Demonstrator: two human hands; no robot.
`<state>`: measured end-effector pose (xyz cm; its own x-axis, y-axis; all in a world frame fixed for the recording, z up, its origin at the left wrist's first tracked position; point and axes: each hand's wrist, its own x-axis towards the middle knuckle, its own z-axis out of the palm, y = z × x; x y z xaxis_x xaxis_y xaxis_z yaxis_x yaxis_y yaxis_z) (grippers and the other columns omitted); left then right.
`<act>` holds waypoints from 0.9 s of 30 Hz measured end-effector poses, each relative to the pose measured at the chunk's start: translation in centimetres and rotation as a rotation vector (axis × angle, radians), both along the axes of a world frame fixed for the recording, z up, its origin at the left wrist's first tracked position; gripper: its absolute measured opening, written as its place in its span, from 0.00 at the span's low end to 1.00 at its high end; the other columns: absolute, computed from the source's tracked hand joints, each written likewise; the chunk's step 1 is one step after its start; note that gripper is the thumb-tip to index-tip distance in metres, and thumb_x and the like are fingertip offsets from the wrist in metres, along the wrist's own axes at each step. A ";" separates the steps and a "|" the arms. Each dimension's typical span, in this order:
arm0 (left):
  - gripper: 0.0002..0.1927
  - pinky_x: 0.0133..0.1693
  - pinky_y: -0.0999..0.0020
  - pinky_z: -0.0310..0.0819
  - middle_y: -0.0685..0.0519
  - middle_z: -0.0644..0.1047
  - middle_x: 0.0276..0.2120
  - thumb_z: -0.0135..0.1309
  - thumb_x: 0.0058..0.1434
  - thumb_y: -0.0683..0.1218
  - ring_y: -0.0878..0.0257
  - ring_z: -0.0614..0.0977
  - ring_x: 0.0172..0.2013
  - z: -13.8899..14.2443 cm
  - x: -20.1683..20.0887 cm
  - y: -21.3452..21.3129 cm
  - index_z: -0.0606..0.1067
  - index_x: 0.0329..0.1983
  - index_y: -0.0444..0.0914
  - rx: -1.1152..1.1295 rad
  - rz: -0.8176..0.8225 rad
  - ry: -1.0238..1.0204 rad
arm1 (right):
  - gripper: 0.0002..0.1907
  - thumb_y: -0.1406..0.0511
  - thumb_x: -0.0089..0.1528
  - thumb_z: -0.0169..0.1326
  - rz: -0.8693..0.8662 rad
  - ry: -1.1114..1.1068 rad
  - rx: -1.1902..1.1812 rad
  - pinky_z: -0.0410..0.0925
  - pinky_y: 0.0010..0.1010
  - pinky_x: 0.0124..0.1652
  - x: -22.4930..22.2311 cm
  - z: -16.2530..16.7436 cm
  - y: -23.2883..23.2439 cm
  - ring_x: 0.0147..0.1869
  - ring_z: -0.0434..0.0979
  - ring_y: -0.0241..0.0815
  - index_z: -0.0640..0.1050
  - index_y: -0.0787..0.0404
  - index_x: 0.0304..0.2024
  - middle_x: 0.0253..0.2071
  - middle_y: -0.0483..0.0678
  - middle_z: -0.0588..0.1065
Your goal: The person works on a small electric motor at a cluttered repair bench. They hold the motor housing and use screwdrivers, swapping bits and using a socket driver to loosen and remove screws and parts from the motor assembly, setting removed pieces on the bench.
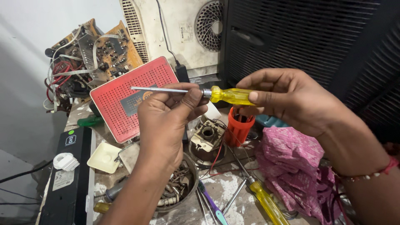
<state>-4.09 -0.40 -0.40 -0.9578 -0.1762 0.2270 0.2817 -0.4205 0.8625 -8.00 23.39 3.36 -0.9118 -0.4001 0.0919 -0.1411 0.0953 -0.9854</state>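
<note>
The fingers (185, 98) of the left hand (164, 125) pinch the metal shaft (160, 89) of a screwdriver (196, 92), thumb pressed against it just where the shaft meets the handle. The fingers of the right hand (291, 98) close around the see-through yellow handle (231, 96), thumb lying along its side. The screwdriver is held level in the air above the tabletop (225, 187), its tip pointing left.

Behind the shaft leans a flat red box (121, 104) dotted with small holes, with a dark label on its face. Directly under the hands sit a small beige part with a round socket (207, 135) and an orange cup (238, 127) holding tools. The left forearm hides part of a metal bowl (183, 187) filled with rusty screws and springs.

On the tabletop nearer the viewer lie a second yellow-handled screwdriver (260, 193) and a purple-handled tool (210, 204). A crumpled pink cloth (296, 171) lies to the right, partly under the right wrist, which wears a red thread band (375, 171).

To the left lie a cream square lid (104, 157), a green handle (89, 121) and a long black box (71, 175) with a white clip on top. Farther back stand a circuit board (96, 52) tangled in red and white wires, a dirty white appliance casing (175, 33) with a round vent, and a large black grille (308, 37).
</note>
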 end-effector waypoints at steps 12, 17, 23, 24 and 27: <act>0.06 0.34 0.70 0.84 0.48 0.83 0.30 0.62 0.59 0.38 0.64 0.85 0.30 0.0 0.0 -0.4 0.81 0.39 0.31 -0.046 0.003 0.038 | 0.17 0.78 0.63 0.58 0.060 0.039 -0.010 0.68 0.27 0.37 -0.3 -0.3 0.2 0.40 0.75 0.39 0.80 0.73 0.56 0.44 0.60 0.81; 0.07 0.34 0.70 0.85 0.48 0.84 0.30 0.62 0.58 0.36 0.64 0.85 0.30 0.3 0.0 -0.4 0.82 0.40 0.31 -0.082 -0.002 0.052 | 0.15 0.77 0.56 0.57 0.065 0.050 -0.030 0.77 0.31 0.53 0.0 0.1 -0.6 0.51 0.84 0.41 0.79 0.69 0.47 0.47 0.54 0.83; 0.09 0.33 0.72 0.84 0.48 0.85 0.31 0.61 0.58 0.34 0.66 0.85 0.29 1.2 0.9 0.5 0.82 0.42 0.32 -0.196 -0.026 0.083 | 0.20 0.71 0.54 0.61 -0.045 0.205 0.220 0.76 0.33 0.51 1.1 0.2 -2.1 0.51 0.85 0.39 0.78 0.61 0.49 0.46 0.49 0.83; 0.09 0.33 0.72 0.83 0.48 0.85 0.31 0.61 0.58 0.34 0.66 0.85 0.29 1.3 1.0 0.8 0.82 0.42 0.32 -0.195 -0.032 0.105 | 0.20 0.69 0.54 0.62 -0.078 0.246 0.294 0.75 0.32 0.50 1.4 0.0 -2.4 0.51 0.85 0.37 0.78 0.60 0.50 0.46 0.47 0.82; 0.08 0.30 0.74 0.81 0.50 0.84 0.33 0.61 0.59 0.34 0.69 0.84 0.29 1.6 1.5 0.7 0.81 0.42 0.32 -0.231 -0.002 0.149 | 0.19 0.65 0.59 0.62 -0.027 0.534 0.311 0.77 0.31 0.55 2.3 -0.4 -2.6 0.54 0.83 0.38 0.77 0.62 0.53 0.47 0.48 0.82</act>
